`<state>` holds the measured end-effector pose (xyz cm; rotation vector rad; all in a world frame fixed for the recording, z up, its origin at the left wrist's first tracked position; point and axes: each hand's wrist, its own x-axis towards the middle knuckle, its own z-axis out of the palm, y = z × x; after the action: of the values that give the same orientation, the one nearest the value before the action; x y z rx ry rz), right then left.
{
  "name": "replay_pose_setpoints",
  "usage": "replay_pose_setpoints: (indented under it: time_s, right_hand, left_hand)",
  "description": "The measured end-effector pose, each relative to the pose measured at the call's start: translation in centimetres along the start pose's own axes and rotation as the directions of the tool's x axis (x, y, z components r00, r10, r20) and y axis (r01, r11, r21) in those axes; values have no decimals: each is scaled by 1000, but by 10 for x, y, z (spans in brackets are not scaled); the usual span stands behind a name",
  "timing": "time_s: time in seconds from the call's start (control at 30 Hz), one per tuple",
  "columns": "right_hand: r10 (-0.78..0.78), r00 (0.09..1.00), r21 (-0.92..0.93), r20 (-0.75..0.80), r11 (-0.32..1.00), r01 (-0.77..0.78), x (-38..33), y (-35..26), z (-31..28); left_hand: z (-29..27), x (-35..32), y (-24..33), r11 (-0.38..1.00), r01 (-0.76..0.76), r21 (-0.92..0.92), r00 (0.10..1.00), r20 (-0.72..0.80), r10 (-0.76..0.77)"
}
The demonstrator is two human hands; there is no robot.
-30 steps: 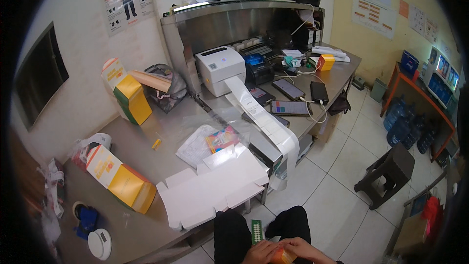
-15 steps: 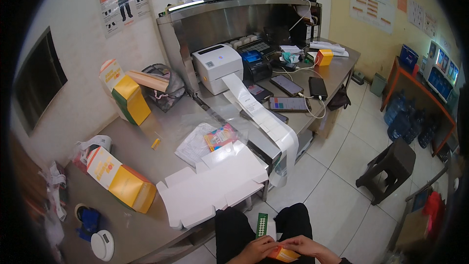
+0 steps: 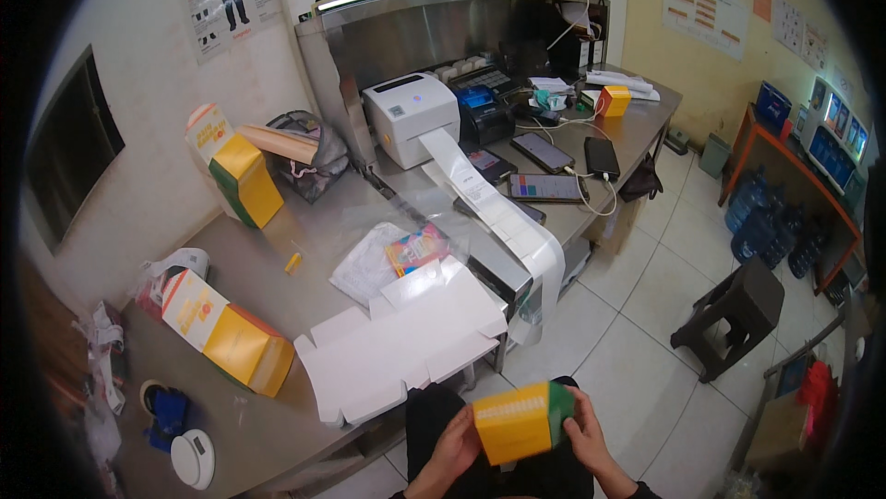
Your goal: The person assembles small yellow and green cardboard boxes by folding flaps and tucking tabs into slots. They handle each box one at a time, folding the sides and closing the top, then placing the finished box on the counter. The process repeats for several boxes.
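Observation:
A yellow cardboard box (image 3: 514,425) with a green end and a row of pale marks along its top edge is held above my lap. My left hand (image 3: 458,442) grips its left side, fingers partly hidden behind it. At the green end, my right hand (image 3: 585,429) holds the box with thumb in front. Just beyond, on the steel table, lies a flat white unfolded carton (image 3: 406,342) with flaps. Past that are a colourful packet (image 3: 415,250) and a crumpled clear plastic wrap.
Two tall yellow-and-white boxes (image 3: 226,333) are on the table's left side, near a blue tape dispenser (image 3: 166,420) and a round white scale (image 3: 193,458). A label printer (image 3: 409,119) trails a long paper strip (image 3: 494,215) over the table edge. Phones with cables lie beyond; a dark stool (image 3: 736,314) stands right.
The box has risen from low in my lap and turned, so its broad yellow side now shows. My hands have moved apart, from close together to opposite ends of it.

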<state>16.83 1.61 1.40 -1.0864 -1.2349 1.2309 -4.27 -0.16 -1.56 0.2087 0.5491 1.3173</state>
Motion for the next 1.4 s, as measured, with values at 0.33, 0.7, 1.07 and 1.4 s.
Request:
replay_pose_setpoints:
  time_s: [0.33,0.7,1.07,1.4]
  right_hand:
    - [130,827,-498,546,845,196,3,-34,-28]
    - [29,872,-559,489,778,287,-11,-12,-6]
    - [-318,820,-554,475,616,560,-13,6,4]
    - [-252,872,-600,419,644,474,-28,0,0]
  left_hand:
    - [-11,18,30,583,-339,739,925,373,65]
    - [-3,-7,-11,604,-33,796,983,136,-125]
    - [2,-13,-11,297,23,954,972,47,-229]
    - [-1,-24,-20,305,-8,952,966,86,-245]
